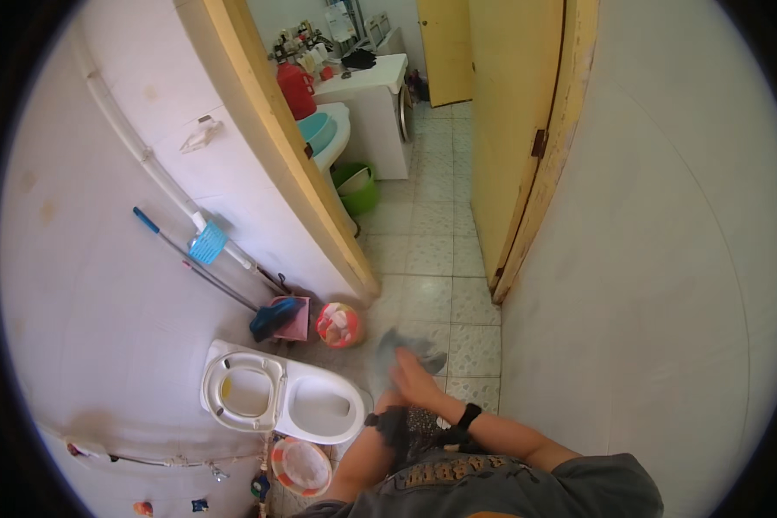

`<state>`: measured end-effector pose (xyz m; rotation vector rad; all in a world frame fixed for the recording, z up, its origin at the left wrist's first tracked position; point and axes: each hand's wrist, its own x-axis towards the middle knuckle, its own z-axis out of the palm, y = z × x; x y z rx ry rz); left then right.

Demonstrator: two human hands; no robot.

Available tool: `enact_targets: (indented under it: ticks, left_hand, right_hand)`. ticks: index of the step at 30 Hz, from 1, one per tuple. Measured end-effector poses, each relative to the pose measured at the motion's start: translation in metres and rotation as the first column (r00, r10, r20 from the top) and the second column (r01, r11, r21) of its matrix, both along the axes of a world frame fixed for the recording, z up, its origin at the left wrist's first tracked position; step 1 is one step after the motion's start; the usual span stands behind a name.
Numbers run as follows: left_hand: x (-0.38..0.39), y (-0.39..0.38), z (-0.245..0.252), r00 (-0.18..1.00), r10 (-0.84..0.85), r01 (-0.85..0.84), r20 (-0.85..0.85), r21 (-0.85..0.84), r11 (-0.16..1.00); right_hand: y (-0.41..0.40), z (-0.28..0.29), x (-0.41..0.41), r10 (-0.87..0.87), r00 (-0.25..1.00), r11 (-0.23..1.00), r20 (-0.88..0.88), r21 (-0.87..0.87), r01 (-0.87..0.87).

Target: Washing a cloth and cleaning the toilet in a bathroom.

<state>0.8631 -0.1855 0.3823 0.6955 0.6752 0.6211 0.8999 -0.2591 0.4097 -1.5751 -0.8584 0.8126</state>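
My right hand [419, 383], with a black band on its wrist, holds a thin grey sheet [395, 353], blurred by motion; I cannot tell whether it is cloth or a plastic bag. One darker fold hangs out to the right of my fingers. My left hand [388, 400] is close against the right one, just under the sheet. It is blurred and partly covered, so its grip does not show. Both hands are low in front of my body, over the tiled floor and a dark speckled garment [422, 424]. Left of them stands a white toilet [327, 435], its lid and seat raised.
A patterned bin [338, 326] with contents stands near the door frame. Beside it are a pink dustpan [300, 328] and a blue-headed broom [275, 318]. An orange-and-white basin [285, 482] sits by the toilet. The yellow door [515, 129] stands open; beyond are a green bucket [362, 201] and washing machine [375, 129].
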Motion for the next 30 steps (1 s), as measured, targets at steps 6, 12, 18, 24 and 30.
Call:
enact_targets:
  ticks: [6, 12, 18, 24, 30]
  left_hand:
    - [0.086, 0.085, 0.001, 0.992, -0.122, 0.125, -0.041, 0.089, 0.988]
    - [0.188, 0.196, 0.022, 0.807, -0.329, 0.59, -0.49, 0.662, 0.462]
    - [0.29, 0.221, 0.024, 0.727, -0.671, 0.662, -0.148, 0.412, 0.626]
    - [0.381, 0.26, 0.064, 0.817, -0.074, 0.411, 0.572, -0.488, 0.77]
    - [0.483, 0.35, 0.034, 0.852, -0.209, 0.374, 0.481, -0.276, 0.885]
  right_hand:
    - [0.084, 0.001, 0.08, 0.0, 0.935, 1.0, 0.355, -0.017, 0.006]
    - [0.148, 0.052, 0.191, -0.075, 0.939, 0.993, -0.337, 0.06, 0.101]
    - [0.205, -0.081, 0.293, 0.102, 0.205, 0.812, -0.973, 0.201, 0.548]
    - [0.276, -0.061, 0.364, -0.062, 0.238, 0.822, -0.969, 0.085, 0.563]
    - [0.347, -0.068, 0.459, -0.045, 0.241, 0.857, -0.97, 0.086, 0.507]
